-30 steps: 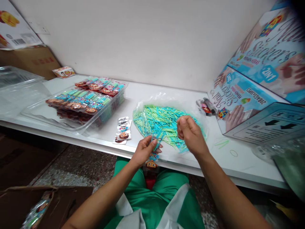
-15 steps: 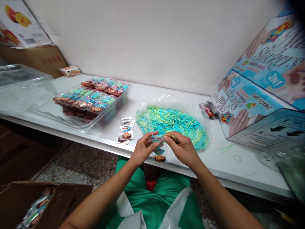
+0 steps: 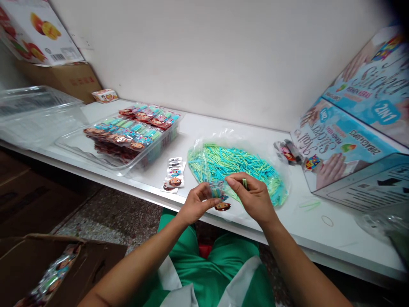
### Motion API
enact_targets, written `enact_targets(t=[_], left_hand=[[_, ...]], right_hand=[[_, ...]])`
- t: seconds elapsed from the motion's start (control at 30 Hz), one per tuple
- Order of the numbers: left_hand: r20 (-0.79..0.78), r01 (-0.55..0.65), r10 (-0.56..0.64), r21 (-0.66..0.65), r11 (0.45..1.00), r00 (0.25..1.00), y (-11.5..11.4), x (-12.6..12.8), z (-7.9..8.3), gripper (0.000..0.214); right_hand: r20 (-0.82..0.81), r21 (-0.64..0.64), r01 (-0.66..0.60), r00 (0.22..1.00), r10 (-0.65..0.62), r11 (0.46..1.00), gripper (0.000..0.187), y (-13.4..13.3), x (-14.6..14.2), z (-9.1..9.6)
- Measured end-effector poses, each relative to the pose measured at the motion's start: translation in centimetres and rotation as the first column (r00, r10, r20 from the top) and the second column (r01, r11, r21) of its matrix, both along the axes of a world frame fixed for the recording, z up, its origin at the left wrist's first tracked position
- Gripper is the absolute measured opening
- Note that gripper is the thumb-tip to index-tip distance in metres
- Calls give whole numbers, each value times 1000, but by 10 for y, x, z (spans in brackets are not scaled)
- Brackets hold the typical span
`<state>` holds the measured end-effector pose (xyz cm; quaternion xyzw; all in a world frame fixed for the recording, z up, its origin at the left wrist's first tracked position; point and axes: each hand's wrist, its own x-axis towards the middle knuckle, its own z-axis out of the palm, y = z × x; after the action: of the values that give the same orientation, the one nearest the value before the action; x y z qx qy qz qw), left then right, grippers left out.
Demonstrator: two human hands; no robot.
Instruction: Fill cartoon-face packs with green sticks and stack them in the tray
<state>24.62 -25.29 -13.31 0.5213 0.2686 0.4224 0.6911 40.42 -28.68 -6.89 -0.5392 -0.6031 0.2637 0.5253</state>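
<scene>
My left hand (image 3: 198, 203) is closed on a small clear plastic packet with a cartoon face (image 3: 223, 207) at its lower end. Blue and green pieces show through the packet's upper part. Close by on the right, my right hand (image 3: 253, 197) is closed, thumb and forefinger pinched together near the packet's top edge. Short green sticks (image 3: 245, 183) poke out between its curled fingers. Whether the right fingertips touch the packet is unclear. Just behind both hands lies a large clear bag (image 3: 207, 143) full of loose green and blue sticks (image 3: 236, 160).
Left of the bag lie flat printed packets (image 3: 174, 174). Further left, a clear plastic tray (image 3: 119, 170) holds stacked filled packets (image 3: 123, 132). Printed cartons (image 3: 348, 145) stand at the right, beside loose green sticks (image 3: 309, 205) and a rubber band (image 3: 327, 220). An open cardboard box (image 3: 102, 264) is at lower left.
My right hand has drawn slightly up and away from my left hand. Blue and green pieces now show more clearly in the packet. The whole view has shifted a little.
</scene>
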Motion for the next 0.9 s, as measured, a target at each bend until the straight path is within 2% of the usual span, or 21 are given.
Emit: enact_targets(t=[0.1,0.23,0.37,0.43,0.47,0.57,0.63,0.7,0.8,0.9], left_hand=[[-15,-16,16,13,1000,1000,0,-2,-4,25],[-10,-107,106,-25,994,994,2,-10,0,31],[-42,-236,238,53,970,970,18,-36,23,31],[-83,-329,346,166,930,935,37,-61,41,29],[-103,-385,419,244,890,902,50,-77,52,29],[-168,-499,619,449,741,767,98,-132,87,37],[-295,-514,745,571,639,598,134,-169,109,37],[-393,-466,805,666,582,444,168,-201,124,38],[-535,-330,802,731,597,266,212,-235,132,44],[-663,-225,746,719,657,60,243,-255,124,54]], right_hand=[[-37,-38,14,999,-15,999,17,1,-2,0],[-87,-77,6,996,-13,997,20,3,-3,2],[-105,-101,20,994,-30,995,21,5,0,-2],[-77,-124,21,997,-31,992,20,5,4,-6],[-60,-138,19,998,-28,990,20,4,7,-9],[-15,-183,34,999,-38,982,20,2,15,-16],[0,-212,55,998,-56,976,20,1,20,-20],[-3,-235,68,998,-70,970,21,1,24,-23],[1,-261,78,997,-81,962,23,1,26,-25],[28,-273,94,996,-90,957,24,0,29,-24]])
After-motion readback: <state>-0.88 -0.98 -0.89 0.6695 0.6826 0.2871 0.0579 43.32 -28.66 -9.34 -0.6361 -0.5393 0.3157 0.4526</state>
